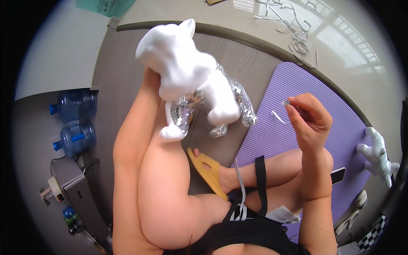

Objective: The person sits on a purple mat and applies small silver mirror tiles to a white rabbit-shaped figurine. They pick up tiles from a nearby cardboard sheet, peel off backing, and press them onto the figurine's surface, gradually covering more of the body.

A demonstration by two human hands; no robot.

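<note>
A glossy white animal figurine [188, 63], with small mirror tiles [240, 98] covering parts of its legs and underside, is raised in front of me. My left hand [152, 76] supports it from behind; the fingers are hidden by the figurine. To the right, over the purple mat, my right hand [310, 113] pinches a small mirror-tile piece [286, 102] between thumb and forefinger. A narrow white strip [280, 118] dangles just below those fingertips. Across my lap lie more white strips [240, 188] and a black strap [260, 185].
A second white figurine [377, 156] lies on the purple ribbed mat [255, 140], near a phone [338, 176]. Curled strips [299, 43] litter the pale tiles beyond the floor edge. Blue water bottles [78, 137] and a grey cabinet [76, 188] stand at left.
</note>
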